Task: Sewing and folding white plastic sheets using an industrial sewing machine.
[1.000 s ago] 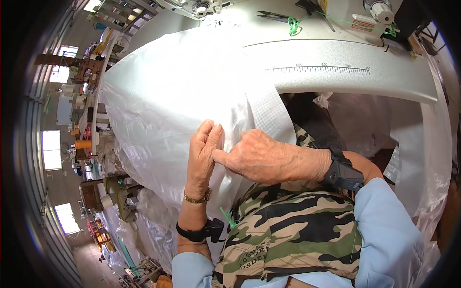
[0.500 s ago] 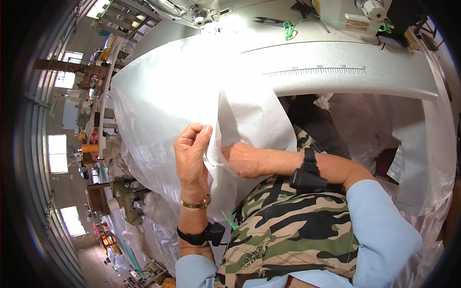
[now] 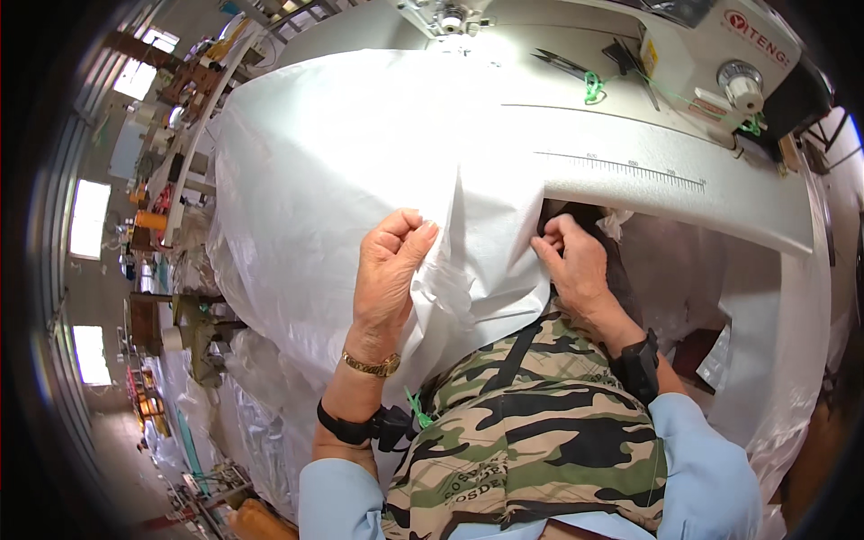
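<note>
The pale surface point(image 3: 729, 211) carries one sewing machine point(image 3: 751, 45), one black pointed tool point(image 3: 562, 65) and one knot of green thread point(image 3: 593, 87). One white sheet point(image 3: 342, 171) covers its left part and droops over the near edge toward you. Your right hand point(image 3: 579, 268) has just come out from the fold to the sheet's right edge, spreading your two hands apart. Your left hand point(image 3: 387, 265) pinches the fold, fingers together; whether the right fingers grip, I can't tell.

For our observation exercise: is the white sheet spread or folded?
Mostly spread: the white sheet fans wide, bunched beside the left hand.
</note>
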A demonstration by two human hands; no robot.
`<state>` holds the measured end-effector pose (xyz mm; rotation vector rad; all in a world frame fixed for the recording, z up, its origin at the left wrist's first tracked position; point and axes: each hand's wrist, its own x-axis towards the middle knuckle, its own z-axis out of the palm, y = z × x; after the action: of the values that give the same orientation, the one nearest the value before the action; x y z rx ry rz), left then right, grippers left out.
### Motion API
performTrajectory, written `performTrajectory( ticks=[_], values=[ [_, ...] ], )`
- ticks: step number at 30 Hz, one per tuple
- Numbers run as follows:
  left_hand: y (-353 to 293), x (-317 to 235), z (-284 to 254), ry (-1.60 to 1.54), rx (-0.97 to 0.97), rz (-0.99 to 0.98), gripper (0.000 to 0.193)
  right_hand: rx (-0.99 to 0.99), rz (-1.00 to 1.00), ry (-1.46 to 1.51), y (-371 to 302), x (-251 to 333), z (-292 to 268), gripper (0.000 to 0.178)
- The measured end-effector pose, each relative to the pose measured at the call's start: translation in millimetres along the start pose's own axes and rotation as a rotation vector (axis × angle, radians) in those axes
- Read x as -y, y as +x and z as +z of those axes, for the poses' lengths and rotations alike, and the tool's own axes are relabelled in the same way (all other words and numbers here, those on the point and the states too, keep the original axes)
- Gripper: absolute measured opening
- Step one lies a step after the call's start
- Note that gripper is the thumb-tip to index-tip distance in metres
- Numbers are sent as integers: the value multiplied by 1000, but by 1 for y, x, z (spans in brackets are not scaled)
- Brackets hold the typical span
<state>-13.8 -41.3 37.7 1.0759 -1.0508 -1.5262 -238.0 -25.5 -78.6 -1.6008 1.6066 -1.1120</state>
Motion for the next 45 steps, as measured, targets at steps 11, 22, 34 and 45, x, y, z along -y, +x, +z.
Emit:
performTrajectory(
  ticks=[11,22,34,45],
  values=[
    [5,0,-4,117,33,70,9,285,-144,456,1,49,-13,25],
    [5,-11,-4,352,116,55,13,575,-517,216,21,106,-17,23],
    [8,-15,-11,550,69,184,22,489,-929,-58,26,120,7,24],
    [14,-103,-16,944,138,181,12,104,-44,386,41,51,122,32]
  ],
)
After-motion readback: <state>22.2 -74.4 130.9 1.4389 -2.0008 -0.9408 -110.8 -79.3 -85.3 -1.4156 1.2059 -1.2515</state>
